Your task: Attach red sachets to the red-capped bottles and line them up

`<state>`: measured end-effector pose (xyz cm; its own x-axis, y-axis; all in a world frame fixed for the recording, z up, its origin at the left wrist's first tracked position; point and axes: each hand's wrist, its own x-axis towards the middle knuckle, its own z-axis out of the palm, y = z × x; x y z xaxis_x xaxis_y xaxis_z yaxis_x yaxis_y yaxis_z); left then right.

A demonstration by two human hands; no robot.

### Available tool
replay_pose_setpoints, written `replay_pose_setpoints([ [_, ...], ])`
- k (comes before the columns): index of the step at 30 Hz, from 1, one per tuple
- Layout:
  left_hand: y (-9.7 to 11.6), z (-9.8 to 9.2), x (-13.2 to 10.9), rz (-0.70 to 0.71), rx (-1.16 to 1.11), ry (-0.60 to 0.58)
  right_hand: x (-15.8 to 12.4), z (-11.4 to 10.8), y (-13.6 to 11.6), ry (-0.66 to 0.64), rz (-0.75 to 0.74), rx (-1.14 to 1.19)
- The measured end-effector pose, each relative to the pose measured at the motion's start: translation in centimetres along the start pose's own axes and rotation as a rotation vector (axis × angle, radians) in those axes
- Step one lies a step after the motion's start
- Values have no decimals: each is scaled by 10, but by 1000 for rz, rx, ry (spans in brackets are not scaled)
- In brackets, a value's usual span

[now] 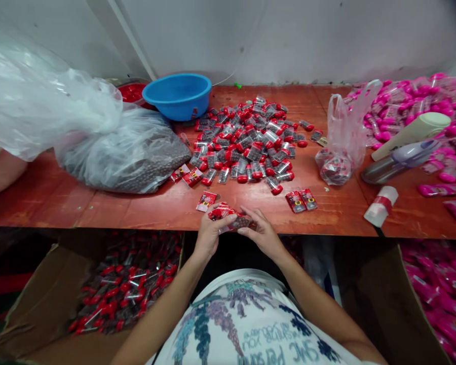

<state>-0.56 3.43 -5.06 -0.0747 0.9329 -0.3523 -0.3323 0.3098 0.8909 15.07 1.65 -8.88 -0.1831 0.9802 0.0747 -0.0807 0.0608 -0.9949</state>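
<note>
At the table's front edge, my left hand [210, 232] is closed on a small red printed packet [222, 210]. My right hand [265, 234] pinches the packet's other end, where clear plastic and dark contents show. A flat red printed label [206, 201] lies just beyond my left hand. Two more red labelled packets [301, 200] rest side by side to the right. Farther back is a heap of small clear containers with red caps [247, 142] and dark contents, with a few red labels [186, 174] at its left.
A clear bag of dark beads [133, 157] slumps at the left, before a blue basin [178, 96]. To the right stand a small plastic bag [338, 152], a metal flask [395, 165] and a white roll [381, 207], near pink containers [406, 101]. Below, a cardboard box [41, 304] holds red-capped containers.
</note>
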Motion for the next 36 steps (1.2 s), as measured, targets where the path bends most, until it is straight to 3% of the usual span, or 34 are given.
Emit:
replay_pose_setpoints([
  [5,-11,5,0,-77,69,-65,2,-3,3,-22,10,14],
  [9,-15,9,2,-122,55,-62,-2,-12,12,42,52,2],
  [13,-14,12,4,-250,-104,-131,-9,-50,22,247,49,-160],
  [16,-13,10,6,-319,-165,-110,-11,-83,23,438,9,-481],
  [19,-16,11,8,-316,-179,-71,-12,-84,15,526,-69,-720],
  [21,-19,14,9,-292,-183,-46,-10,-63,7,445,-106,-674],
  [23,-21,17,10,-252,-186,-31,-5,-34,4,239,-99,-519],
  [26,-23,17,12,-189,-187,-13,5,-3,6,168,-107,-419],
  [28,-22,14,12,-150,-177,16,12,3,8,133,-147,-465],
  [33,-17,7,15,-70,-152,101,36,-24,4,-57,-321,-692],
  [36,-11,4,17,-54,-195,151,59,-62,0,53,-325,-1028],
])
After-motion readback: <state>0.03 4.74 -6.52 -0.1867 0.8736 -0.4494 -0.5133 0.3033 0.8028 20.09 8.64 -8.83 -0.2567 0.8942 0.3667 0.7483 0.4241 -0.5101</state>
